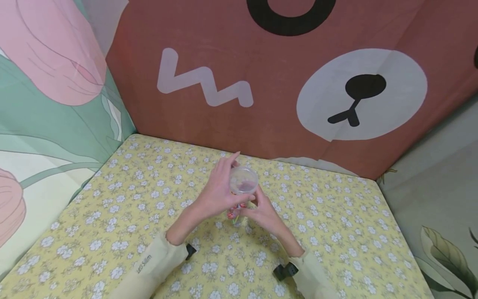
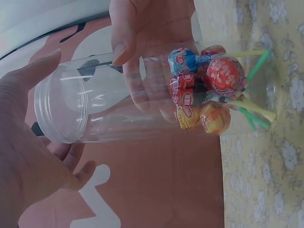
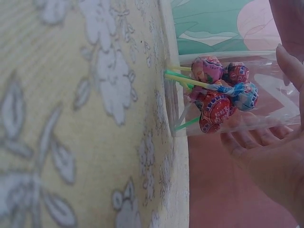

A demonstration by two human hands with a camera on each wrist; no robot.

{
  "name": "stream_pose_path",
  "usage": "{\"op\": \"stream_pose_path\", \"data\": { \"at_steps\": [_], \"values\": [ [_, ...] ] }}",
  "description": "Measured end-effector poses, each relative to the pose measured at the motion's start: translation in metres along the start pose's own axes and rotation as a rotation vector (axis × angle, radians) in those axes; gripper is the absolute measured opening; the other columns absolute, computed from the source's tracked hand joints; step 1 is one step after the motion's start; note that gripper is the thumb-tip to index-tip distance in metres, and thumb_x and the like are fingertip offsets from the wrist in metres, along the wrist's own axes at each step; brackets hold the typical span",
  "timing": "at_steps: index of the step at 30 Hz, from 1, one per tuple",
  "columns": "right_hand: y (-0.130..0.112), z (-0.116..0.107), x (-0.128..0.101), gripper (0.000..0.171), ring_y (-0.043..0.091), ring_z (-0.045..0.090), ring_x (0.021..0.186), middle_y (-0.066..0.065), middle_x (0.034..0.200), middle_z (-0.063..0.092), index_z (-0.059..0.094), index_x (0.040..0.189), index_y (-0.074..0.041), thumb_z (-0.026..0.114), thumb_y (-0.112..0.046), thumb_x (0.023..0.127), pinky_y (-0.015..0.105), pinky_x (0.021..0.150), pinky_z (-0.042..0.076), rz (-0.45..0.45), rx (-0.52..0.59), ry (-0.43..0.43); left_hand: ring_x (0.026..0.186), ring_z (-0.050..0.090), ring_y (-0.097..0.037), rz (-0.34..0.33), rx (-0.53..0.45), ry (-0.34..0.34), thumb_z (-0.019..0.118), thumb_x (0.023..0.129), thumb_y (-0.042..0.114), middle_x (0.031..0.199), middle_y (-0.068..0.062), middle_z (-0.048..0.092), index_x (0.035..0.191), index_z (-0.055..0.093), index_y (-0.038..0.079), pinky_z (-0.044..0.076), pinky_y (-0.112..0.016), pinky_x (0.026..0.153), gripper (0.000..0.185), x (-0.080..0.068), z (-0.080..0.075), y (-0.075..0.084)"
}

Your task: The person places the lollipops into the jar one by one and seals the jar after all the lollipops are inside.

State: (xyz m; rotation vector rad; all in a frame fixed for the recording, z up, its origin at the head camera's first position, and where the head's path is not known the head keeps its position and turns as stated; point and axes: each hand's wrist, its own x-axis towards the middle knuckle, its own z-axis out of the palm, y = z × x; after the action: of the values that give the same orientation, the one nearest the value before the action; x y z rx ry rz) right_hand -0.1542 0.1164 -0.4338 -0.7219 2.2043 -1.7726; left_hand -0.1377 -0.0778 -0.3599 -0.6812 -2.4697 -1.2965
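Note:
A clear plastic jar (image 1: pixel 242 185) stands upright on the yellow floral tablecloth (image 1: pixel 130 199), near the middle of the table. Several wrapped lollipops (image 2: pixel 204 90) lie bunched at its bottom, their green and yellow sticks against the base. My left hand (image 1: pixel 218 193) grips the jar's threaded mouth from the left, thumb on one side and fingers curled under the other, index finger raised. My right hand (image 1: pixel 263 211) holds the lower body of the jar, thumb in front and fingers behind. No lid shows on the jar (image 2: pixel 142 99). The right wrist view shows the lollipops (image 3: pixel 218 99) beside my right palm (image 3: pixel 270 161).
A brown bear-face backdrop (image 1: pixel 298 83) closes the far side of the table. A tulip-print panel (image 1: pixel 48 91) stands on the left and a grey leaf-print panel (image 1: pixel 440 187) on the right. Black wrist mounts (image 1: pixel 285 270) sit on both sleeves.

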Motion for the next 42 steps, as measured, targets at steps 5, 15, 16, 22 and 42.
{"op": "stream_pose_path", "data": {
  "at_steps": [5, 15, 16, 22, 42],
  "values": [
    [-0.0003, 0.0, -0.0001, 0.092, 0.026, 0.044, 0.143, 0.008, 0.159, 0.042, 0.028, 0.163, -0.023, 0.082, -0.016, 0.089, 0.056, 0.116, 0.034, 0.006, -0.007, 0.005, 0.136, 0.045, -0.03, -0.007, -0.132, -0.042, 0.087, 0.078, 0.012, 0.151, -0.012, 0.045, 0.162, 0.025, 0.009, 0.043, -0.056, 0.107, 0.105, -0.0014, -0.0018, -0.0019],
    [0.0015, -0.0001, -0.0003, 0.091, 0.025, 0.046, 0.14, 0.011, 0.158, 0.042, 0.029, 0.162, -0.029, 0.083, -0.017, 0.089, 0.057, 0.113, 0.037, 0.008, -0.006, 0.006, 0.124, 0.049, -0.034, 0.03, 0.01, -0.019, 0.088, 0.082, 0.035, 0.139, -0.019, 0.047, 0.158, 0.035, 0.006, 0.047, -0.054, 0.099, 0.097, -0.0035, 0.0007, -0.0032],
    [0.0019, 0.0, 0.0, 0.091, 0.026, 0.045, 0.141, 0.013, 0.159, 0.041, 0.029, 0.162, -0.027, 0.083, -0.017, 0.089, 0.057, 0.115, 0.035, 0.008, -0.008, 0.01, 0.127, 0.048, -0.034, 0.037, 0.003, -0.02, 0.086, 0.083, 0.032, 0.141, -0.018, 0.047, 0.157, 0.035, 0.005, 0.045, -0.054, 0.102, 0.094, -0.0037, 0.0005, -0.0031],
    [0.0008, -0.0002, 0.0, 0.088, 0.026, 0.049, 0.137, 0.011, 0.152, 0.048, 0.032, 0.16, -0.024, 0.083, -0.016, 0.089, 0.056, 0.112, 0.038, 0.012, -0.014, 0.019, 0.136, 0.046, -0.033, 0.073, -0.021, -0.045, 0.081, 0.084, 0.028, 0.151, -0.017, 0.046, 0.156, 0.037, 0.003, 0.038, -0.058, 0.112, 0.088, -0.0024, 0.0011, -0.0033],
    [0.0004, 0.0007, -0.0003, 0.084, 0.026, 0.05, 0.137, 0.011, 0.153, 0.047, 0.034, 0.159, -0.024, 0.082, -0.015, 0.09, 0.056, 0.112, 0.039, -0.004, -0.01, 0.007, 0.126, 0.05, -0.033, -0.006, -0.092, -0.035, 0.089, 0.082, 0.032, 0.141, -0.016, 0.045, 0.154, 0.04, 0.004, 0.047, -0.054, 0.103, 0.091, -0.0034, 0.0021, -0.0054]
  ]
}}
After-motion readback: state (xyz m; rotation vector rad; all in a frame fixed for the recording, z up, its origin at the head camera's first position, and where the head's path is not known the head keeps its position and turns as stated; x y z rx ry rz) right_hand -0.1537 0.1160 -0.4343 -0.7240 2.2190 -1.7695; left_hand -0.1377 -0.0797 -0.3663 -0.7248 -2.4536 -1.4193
